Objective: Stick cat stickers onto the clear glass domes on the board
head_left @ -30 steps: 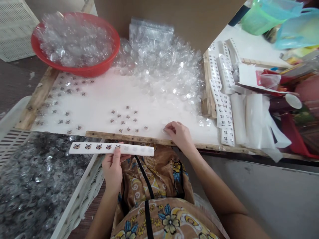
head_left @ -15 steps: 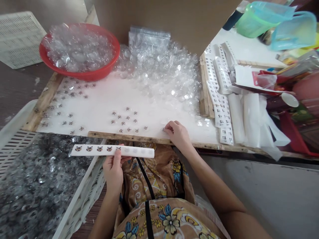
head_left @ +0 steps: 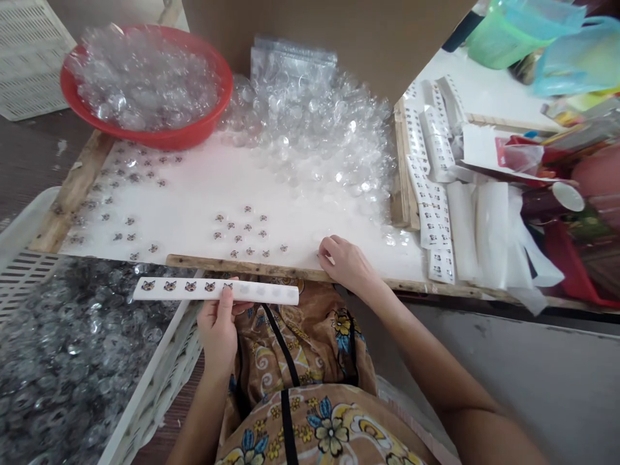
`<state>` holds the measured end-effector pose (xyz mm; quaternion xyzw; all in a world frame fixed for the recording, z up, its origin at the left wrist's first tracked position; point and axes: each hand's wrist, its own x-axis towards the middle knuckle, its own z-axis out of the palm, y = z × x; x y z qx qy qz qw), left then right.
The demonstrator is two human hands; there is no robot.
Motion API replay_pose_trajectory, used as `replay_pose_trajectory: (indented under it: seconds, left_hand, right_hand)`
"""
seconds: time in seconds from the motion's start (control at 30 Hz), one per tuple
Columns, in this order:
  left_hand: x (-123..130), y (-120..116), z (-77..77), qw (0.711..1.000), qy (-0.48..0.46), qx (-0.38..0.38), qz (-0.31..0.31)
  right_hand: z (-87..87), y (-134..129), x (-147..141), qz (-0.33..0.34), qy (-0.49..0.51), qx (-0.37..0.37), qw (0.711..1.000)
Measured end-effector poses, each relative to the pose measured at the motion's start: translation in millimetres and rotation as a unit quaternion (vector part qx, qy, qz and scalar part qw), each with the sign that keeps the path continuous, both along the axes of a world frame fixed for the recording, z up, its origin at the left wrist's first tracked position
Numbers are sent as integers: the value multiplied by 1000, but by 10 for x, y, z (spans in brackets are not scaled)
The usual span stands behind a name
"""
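Observation:
My left hand (head_left: 217,323) grips a white strip of cat-face stickers (head_left: 174,288), thumb on top, just in front of the table's edge. Printed faces fill the strip's left half; its right half shows only pale round marks. Over the white tabletop (head_left: 194,187), my right hand (head_left: 346,261) is closed in a pinch, fingertips down at the surface. A small dark-printed bit, seemingly a cat-face sticker, shows at those fingertips, mostly hidden by the fingers. Left of it lie several small clear round pieces with cat faces (head_left: 248,227).
A red basin (head_left: 159,137) heaped with clear plastic pieces stands at the back left. More clear pieces (head_left: 334,142) are piled behind. Below left is a crate (head_left: 145,381) full of pieces. Sticker sheets (head_left: 433,206) lie at right. A wooden strip (head_left: 252,267) edges the table.
My right hand has lowered slightly, its fingers more curled against the tabletop. My left hand and the strip have shifted slightly left. The view has moved a little.

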<state>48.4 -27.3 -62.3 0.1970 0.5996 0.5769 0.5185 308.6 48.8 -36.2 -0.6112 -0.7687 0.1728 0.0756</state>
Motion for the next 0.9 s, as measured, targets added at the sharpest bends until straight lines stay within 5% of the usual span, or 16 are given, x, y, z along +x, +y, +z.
replay_pose_trajectory:
  seconds: [0.37, 0.9]
  left_hand:
    - [31, -13, 44, 1000, -2, 4, -2]
    - [-5, -41, 32, 1000, -4, 3, -5]
  right_hand:
    - [186, -40, -120, -35, -72, -59, 995]
    - [174, -102, -32, -76, 34, -63, 995]
